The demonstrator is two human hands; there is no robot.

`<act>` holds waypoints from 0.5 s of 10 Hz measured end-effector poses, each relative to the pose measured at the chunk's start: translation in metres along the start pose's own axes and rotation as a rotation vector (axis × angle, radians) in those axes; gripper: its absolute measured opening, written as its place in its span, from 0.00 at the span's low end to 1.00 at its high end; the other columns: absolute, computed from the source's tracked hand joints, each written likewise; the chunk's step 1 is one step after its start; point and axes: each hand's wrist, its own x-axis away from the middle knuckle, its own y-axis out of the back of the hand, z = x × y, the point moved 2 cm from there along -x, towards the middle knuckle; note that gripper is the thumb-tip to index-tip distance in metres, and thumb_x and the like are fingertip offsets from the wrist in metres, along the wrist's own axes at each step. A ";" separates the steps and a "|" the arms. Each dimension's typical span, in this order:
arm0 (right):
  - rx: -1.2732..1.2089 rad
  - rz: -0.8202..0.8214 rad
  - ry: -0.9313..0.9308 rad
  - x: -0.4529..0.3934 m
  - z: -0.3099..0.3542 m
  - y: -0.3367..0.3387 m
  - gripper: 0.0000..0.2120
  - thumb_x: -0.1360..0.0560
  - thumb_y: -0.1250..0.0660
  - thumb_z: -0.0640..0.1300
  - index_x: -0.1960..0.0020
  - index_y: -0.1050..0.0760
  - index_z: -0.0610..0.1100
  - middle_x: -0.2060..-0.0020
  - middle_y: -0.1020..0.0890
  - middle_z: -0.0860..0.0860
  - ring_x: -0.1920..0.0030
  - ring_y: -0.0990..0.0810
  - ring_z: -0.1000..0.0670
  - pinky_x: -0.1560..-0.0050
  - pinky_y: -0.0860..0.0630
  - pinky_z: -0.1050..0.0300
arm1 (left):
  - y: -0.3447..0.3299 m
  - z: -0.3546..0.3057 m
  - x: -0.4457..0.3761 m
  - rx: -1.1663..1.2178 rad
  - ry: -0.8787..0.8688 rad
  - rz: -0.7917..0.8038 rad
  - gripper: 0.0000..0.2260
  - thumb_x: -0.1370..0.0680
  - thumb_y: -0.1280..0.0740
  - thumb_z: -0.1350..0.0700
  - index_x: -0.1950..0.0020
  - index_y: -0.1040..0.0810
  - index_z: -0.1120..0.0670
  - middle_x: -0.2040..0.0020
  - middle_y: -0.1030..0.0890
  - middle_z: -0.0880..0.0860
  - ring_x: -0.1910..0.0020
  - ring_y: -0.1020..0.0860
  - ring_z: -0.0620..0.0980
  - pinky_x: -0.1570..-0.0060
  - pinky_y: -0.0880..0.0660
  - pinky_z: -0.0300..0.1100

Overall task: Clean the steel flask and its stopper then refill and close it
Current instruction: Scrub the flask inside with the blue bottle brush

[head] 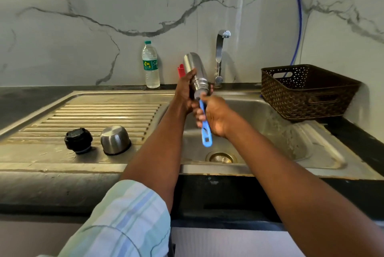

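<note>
Setting: steel sink point(270, 111), marble wall.
L hand point(185, 90): grips flask point(194, 69), tilted mouth-down over basin so water drains.
R hand point(216, 119): fingers curled round blue brush point(205, 130), scrubbing inside.
Stopper point(78, 140), cup lid point(115, 139): parked on drainboard.

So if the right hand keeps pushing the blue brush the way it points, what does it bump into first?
Probably the inside of the steel flask. The right hand aims the blue brush up into its mouth, which the left hand holds tilted down. Depth inside is hidden.
</note>
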 end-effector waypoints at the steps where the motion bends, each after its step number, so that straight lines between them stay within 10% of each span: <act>1: -0.707 0.208 -0.157 -0.002 -0.002 -0.001 0.19 0.17 0.49 0.47 0.57 0.30 0.36 0.77 0.34 0.50 0.83 0.37 0.55 0.83 0.39 0.67 | 0.000 0.001 0.002 0.101 0.026 0.095 0.23 0.21 0.38 0.44 0.47 0.28 0.67 0.62 0.20 0.64 0.65 0.19 0.58 0.62 0.19 0.46; 2: -0.443 0.134 -0.127 0.000 -0.006 -0.003 0.16 0.17 0.49 0.46 0.61 0.33 0.41 0.80 0.37 0.52 0.85 0.40 0.56 0.86 0.44 0.66 | -0.007 0.000 0.006 0.083 0.033 0.099 0.21 0.22 0.36 0.47 0.45 0.29 0.67 0.62 0.20 0.63 0.65 0.19 0.59 0.63 0.19 0.48; 3: 0.793 -0.370 0.147 0.006 0.002 0.013 0.14 0.18 0.45 0.46 0.48 0.23 0.40 0.61 0.19 0.42 0.62 0.18 0.44 0.64 0.24 0.55 | -0.016 -0.003 0.007 -0.070 -0.035 -0.029 0.21 0.26 0.30 0.52 0.40 0.30 0.64 0.63 0.19 0.61 0.67 0.20 0.58 0.63 0.20 0.48; 4: 1.378 -0.661 0.368 0.013 0.002 0.023 0.16 0.18 0.46 0.46 0.37 0.26 0.40 0.43 0.20 0.41 0.42 0.22 0.39 0.47 0.27 0.49 | -0.016 -0.003 -0.001 -0.182 -0.120 -0.226 0.30 0.29 0.25 0.53 0.32 0.30 0.63 0.55 0.21 0.61 0.66 0.19 0.56 0.65 0.21 0.48; 5: 1.073 -0.472 0.319 0.004 0.002 0.019 0.17 0.17 0.44 0.50 0.43 0.24 0.38 0.55 0.18 0.41 0.57 0.19 0.42 0.59 0.25 0.52 | -0.011 -0.002 0.003 -0.120 -0.099 -0.191 0.25 0.25 0.28 0.52 0.33 0.29 0.64 0.61 0.22 0.59 0.68 0.21 0.56 0.67 0.21 0.47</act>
